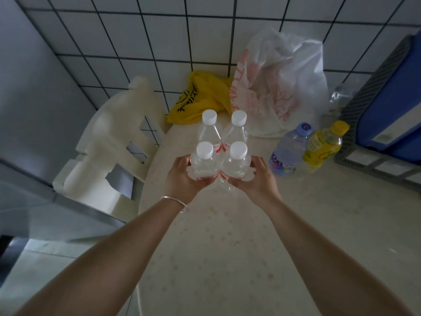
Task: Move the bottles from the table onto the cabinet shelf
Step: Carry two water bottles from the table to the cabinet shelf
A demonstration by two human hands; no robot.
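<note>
Several clear water bottles with white caps point(222, 142) stand upright and bunched together over the far part of the pale table point(227, 247). My left hand point(182, 179) clasps the near-left bottle and my right hand point(259, 179) clasps the near-right one, pressing the bunch between them. To the right, a clear bottle with a purple cap point(289, 149) and a yellow-capped bottle with a yellow label point(323, 144) stand on the table, apart from my hands. No cabinet shelf is in view.
A yellow plastic bag point(200, 99) and a white bag with red print point(280, 83) lie at the table's far edge. A white plastic chair point(109, 142) stands at the left. A grey rack holding a blue container point(387, 99) is at the right. A tiled wall runs behind.
</note>
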